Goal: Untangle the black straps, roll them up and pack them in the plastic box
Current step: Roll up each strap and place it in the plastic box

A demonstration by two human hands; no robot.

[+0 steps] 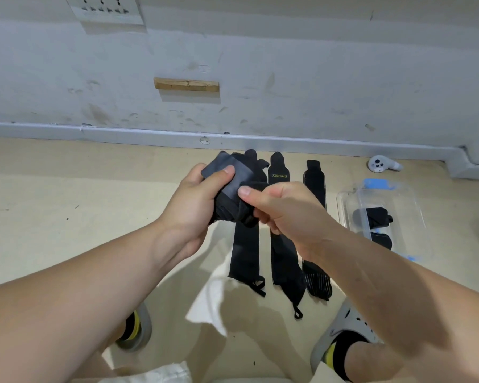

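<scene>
A bunched black strap (227,186) is being held above the floor (67,189), the left hand (197,205) gripping it and the right hand (285,211) pinching its edge. Three flat straps (245,252) are lying beneath, and the plastic box (343,208), to their right, is holding rolled straps (378,217).

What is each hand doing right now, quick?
The left hand is closed around a bunched black strap, thumb on top.
The right hand is pinching the same strap between thumb and fingers.
</scene>
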